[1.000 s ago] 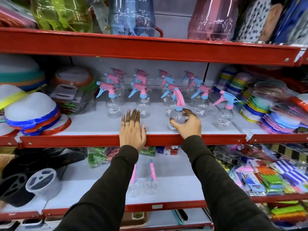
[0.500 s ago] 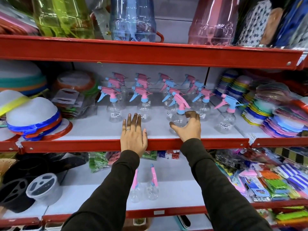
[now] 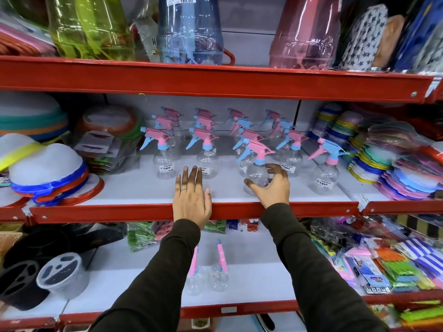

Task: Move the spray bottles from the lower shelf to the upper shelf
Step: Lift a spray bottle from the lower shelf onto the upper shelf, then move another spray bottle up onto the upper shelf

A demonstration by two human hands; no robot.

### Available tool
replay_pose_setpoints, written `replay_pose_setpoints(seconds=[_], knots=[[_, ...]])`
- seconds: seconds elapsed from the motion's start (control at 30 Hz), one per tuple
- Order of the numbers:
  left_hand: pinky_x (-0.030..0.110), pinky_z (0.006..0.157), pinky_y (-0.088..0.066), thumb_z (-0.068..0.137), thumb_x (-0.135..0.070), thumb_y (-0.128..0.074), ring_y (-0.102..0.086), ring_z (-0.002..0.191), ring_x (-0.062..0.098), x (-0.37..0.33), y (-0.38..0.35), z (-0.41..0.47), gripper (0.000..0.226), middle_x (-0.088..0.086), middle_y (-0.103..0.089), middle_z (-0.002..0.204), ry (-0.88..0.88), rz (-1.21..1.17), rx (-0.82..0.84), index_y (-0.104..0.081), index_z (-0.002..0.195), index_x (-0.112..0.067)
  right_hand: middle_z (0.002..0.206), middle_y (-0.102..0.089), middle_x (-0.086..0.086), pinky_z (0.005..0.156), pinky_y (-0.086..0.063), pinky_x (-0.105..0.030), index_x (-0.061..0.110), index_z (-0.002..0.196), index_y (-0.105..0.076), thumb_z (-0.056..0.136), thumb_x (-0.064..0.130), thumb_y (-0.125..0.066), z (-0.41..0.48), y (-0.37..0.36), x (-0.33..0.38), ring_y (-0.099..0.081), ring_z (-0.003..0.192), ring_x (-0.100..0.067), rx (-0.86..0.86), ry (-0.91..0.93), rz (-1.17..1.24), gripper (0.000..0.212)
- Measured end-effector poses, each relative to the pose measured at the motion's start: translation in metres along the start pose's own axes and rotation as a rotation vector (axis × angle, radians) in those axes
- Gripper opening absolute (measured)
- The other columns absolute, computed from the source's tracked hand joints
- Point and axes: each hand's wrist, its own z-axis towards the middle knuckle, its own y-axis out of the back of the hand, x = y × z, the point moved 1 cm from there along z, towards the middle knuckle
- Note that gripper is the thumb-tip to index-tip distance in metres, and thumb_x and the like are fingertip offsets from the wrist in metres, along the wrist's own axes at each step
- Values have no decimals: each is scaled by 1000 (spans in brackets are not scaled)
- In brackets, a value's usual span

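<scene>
Several clear spray bottles with pink and blue triggers stand in rows on the upper shelf (image 3: 143, 195). My right hand (image 3: 273, 188) curls around the front spray bottle (image 3: 257, 174), which stands upright near the shelf's front edge; thumb on its left, fingers on its right. My left hand (image 3: 191, 197) lies flat on the shelf's front edge, holding nothing. Two more spray bottles (image 3: 195, 276) (image 3: 219, 275) stand side by side on the lower shelf (image 3: 259, 279), between my forearms.
Stacked lidded bowls (image 3: 45, 168) fill the upper shelf's left, stacks of coloured plates (image 3: 393, 168) its right. Large plastic jars (image 3: 189, 29) stand on the top shelf. Black dishes (image 3: 21, 281) and packets (image 3: 383, 267) flank the lower shelf.
The bottle in my right hand went from tilted to upright on the upper shelf, and my fingers have loosened around it. My left hand has stayed flat on the shelf edge.
</scene>
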Motion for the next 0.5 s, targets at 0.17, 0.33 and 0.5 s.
replay_pose_setpoints(seconds=[0.17,0.33,0.5], knots=[[44,125,-4,98,-38,-18,-9,154,29,0,1,0,66,12,-26,162,7,-1,7,-27,154,-5,123,-56,-7,96,-55,-43,23,122,-55,62,40,-90,-1,0,1,-59,109,-25,-5,14,11,72],[45,125,-6,98,-39,-17,-12,153,29,-1,4,-2,66,12,-28,162,0,-18,11,-28,153,-5,125,-49,-2,102,-49,-37,21,127,-53,68,43,-87,-25,10,13,-52,114,-19,-57,65,79,71],[44,125,-11,99,-39,-19,-15,153,28,-1,11,-6,64,9,-29,161,-23,-67,13,-31,152,-6,103,-60,4,79,-53,-27,20,108,-66,81,29,-78,-75,8,29,-59,88,-11,-102,258,186,31]])
